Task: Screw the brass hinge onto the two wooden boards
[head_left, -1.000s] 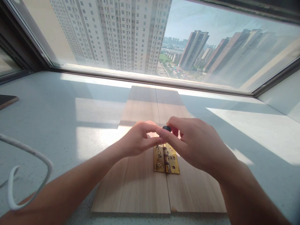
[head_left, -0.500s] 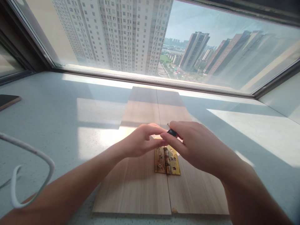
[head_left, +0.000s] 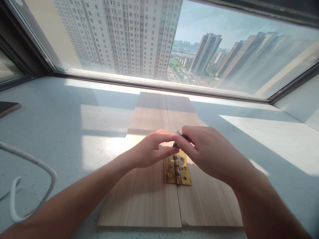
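My right hand (head_left: 206, 146) is closed around a small black object (head_left: 184, 136), perhaps a tool handle; most of it is hidden by the fingers. A small screw (head_left: 178, 132) shows just beyond its fingertips; whether the hand holds it I cannot tell. My left hand (head_left: 152, 149) pinches a small dark piece (head_left: 175, 145) between thumb and forefinger, its tips touching the right fingers. Just below both hands, a worn brass hinge (head_left: 177, 169) lies across the seam of two wooden boards (head_left: 142, 199), with screws in some of its holes.
The boards lie on a pale speckled sill (head_left: 67, 132) under a large window (head_left: 199, 20). A white cable (head_left: 47, 169) curls at the left, near my left forearm. At the far left edge sits a flat dark object (head_left: 8, 107).
My right hand has shifted slightly up, and the black object has tilted and moved away from the left fingertips. A dark piece now shows between the left fingers. The hinge and boards stay put.
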Available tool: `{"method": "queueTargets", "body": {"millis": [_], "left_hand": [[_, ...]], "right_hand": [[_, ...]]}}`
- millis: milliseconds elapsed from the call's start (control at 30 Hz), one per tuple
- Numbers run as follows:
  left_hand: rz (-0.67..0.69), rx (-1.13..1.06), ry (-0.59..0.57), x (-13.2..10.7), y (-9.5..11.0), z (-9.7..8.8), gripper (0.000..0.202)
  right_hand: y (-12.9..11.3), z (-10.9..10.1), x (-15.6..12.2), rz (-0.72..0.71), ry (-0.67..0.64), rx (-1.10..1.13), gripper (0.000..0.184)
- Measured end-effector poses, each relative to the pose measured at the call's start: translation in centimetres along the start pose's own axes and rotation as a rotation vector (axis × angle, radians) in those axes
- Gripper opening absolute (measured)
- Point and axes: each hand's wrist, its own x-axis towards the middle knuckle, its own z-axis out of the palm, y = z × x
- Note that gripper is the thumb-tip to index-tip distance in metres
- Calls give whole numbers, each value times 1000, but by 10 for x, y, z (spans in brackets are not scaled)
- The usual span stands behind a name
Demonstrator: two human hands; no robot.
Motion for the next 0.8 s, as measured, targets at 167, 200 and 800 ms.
{"method": "queueTargets", "body": {"millis": [167,200,800], "left_hand": [[-60,-65,94,0,-6,1,13],[-67,-64,154,-1,-6,4,10],[-21,-198,-3,-1,-17,-2,15]], "right_hand": [[0,-4,-3,-95,-10,45,34],[-2,-3,-2,-70,8,28,34],[-8,8,4,33,183,5,39]]}}
